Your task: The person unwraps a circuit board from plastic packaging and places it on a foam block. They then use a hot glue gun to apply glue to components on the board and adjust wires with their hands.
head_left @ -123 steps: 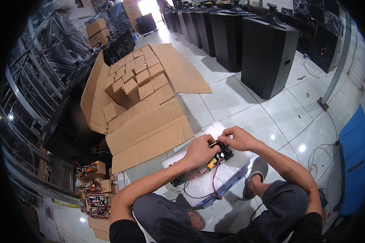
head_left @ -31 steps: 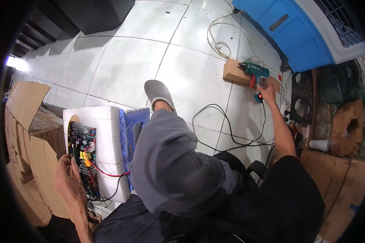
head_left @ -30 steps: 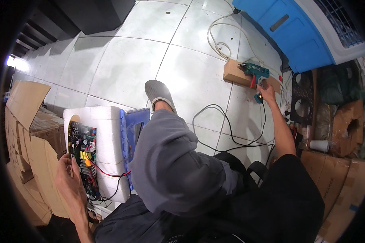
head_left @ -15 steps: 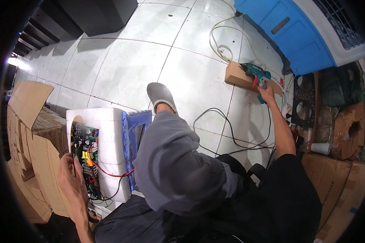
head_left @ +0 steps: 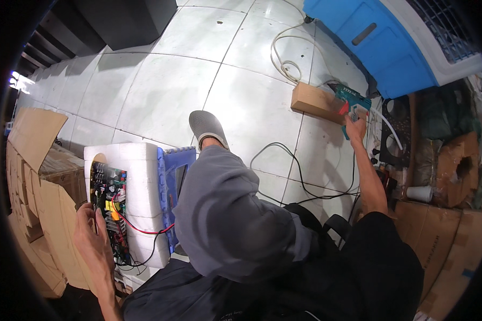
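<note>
My right hand [head_left: 355, 128] is wrapped around the handle of a teal hot glue gun [head_left: 352, 96] with a red trigger-side part. A white glue stick [head_left: 392, 128] sticks out behind the gun. Below its nozzle lies a brown rectangular block [head_left: 311, 100] on the floor. At the left, my left hand [head_left: 92, 230] grips the edge of a circuit board [head_left: 115, 192] crowded with components and a yellow part. That board stands against a white foam block [head_left: 144, 206]. Red and black wires run from the board to the right. My left fingertips are partly hidden behind it.
A blue plastic stool [head_left: 168, 166] supports the foam. Cardboard boxes [head_left: 53, 208] stand at far left, others [head_left: 428, 235] at lower right. Black cable [head_left: 300, 166] loops across the tiled floor. A blue bin [head_left: 369, 43] sits at upper right, a dark cabinet [head_left: 123, 21] at upper left.
The glue gun has moved slightly right in my right hand and its glue stick now shows more plainly. My left hand stays at the circuit board.
</note>
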The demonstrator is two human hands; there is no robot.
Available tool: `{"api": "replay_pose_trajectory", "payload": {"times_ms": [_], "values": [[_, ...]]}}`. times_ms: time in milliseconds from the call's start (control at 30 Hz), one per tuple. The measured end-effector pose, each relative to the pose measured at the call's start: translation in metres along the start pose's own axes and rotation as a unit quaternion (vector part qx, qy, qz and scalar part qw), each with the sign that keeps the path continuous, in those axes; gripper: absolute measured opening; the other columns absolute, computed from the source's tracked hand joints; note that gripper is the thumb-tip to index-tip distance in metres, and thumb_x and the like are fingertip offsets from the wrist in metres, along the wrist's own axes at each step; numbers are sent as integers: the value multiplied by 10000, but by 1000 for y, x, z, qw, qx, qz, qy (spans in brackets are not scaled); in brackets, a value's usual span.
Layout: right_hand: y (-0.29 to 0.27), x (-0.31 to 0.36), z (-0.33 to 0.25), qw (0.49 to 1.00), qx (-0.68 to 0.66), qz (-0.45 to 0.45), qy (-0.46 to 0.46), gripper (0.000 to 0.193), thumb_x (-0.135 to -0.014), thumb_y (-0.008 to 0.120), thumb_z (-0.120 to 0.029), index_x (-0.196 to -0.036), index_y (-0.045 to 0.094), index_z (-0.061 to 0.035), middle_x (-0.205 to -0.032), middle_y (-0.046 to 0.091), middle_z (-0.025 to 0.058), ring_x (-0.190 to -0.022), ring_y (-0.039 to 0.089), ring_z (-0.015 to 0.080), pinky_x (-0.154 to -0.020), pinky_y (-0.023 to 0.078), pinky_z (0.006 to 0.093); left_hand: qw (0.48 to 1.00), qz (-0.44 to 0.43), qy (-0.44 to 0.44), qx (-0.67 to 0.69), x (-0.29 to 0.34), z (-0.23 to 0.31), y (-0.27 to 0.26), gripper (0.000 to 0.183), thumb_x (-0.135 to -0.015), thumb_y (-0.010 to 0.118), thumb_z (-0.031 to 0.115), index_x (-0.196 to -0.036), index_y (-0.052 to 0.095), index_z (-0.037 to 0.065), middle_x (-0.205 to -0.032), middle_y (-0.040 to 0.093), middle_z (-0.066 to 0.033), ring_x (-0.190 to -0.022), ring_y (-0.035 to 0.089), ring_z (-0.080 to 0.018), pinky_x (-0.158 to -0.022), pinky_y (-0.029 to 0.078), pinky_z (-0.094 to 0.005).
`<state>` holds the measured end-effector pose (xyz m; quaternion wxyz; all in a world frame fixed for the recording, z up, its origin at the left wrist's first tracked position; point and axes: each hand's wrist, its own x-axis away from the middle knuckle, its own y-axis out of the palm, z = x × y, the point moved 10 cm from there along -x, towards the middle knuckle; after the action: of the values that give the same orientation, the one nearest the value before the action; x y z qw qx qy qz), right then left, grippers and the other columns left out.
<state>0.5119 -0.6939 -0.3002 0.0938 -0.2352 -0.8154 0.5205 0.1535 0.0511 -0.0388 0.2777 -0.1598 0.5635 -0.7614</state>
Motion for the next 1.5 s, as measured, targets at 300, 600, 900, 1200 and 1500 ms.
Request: {"api": "replay_pose_trajectory", "payload": {"times_ms": [300, 600, 900, 1200, 1500], "values": [[-35, 15, 36, 998, 59, 18, 0, 623, -820, 768, -357, -1123, 580, 153, -1064, 667, 354, -1057, 649, 490, -934, 501, 507, 1000, 9, 21, -6, 0, -3, 0, 154, -1003, 605, 78, -1070, 596, -60, -966, 663, -190, -857, 673, -305, -826, 559, -396], [-44, 19, 56, 995, 98, 15, 30, 622, -826, 770, -347, -1131, 555, 152, -1062, 666, 359, -1040, 661, 481, -912, 518, 513, 1000, 12, 25, 0, 1, 3, -2, 172, -1007, 597, 77, -1112, 600, -60, -924, 649, -182, -843, 667, -293, -824, 558, -392], [-81, 37, 41, 974, 217, 68, -12, 528, -887, 720, -250, -1186, 459, 98, -1165, 593, 296, -931, 697, 455, -808, 581, 507, 1000, 9, 23, -3, 1, -3, -2, 183, -1000, 604, 75, -1133, 602, -51, -905, 639, -170, -824, 653, -283, -815, 553, -390], [-102, 25, 12, 988, 128, 88, -23, 536, -871, 739, -251, -1222, 477, 58, -1237, 594, 332, -980, 669, 502, -878, 529, 544, 1000, 6, 25, -14, 6, 9, -6, 183, -972, 622, 61, -1140, 619, -13, -986, 684, -191, -910, 692, -325, -776, 540, -397], [-255, 57, -171, 891, -403, 48, -201, 629, -859, 780, -349, -1307, 574, 42, -1192, 671, 181, -1018, 660, 281, -890, 545, 419, 990, 24, 117, -74, -2, 31, -9, 131, -899, 668, 115, -969, 627, 12, -953, 674, -179, -829, 674, -381, -734, 531, -448]]}}
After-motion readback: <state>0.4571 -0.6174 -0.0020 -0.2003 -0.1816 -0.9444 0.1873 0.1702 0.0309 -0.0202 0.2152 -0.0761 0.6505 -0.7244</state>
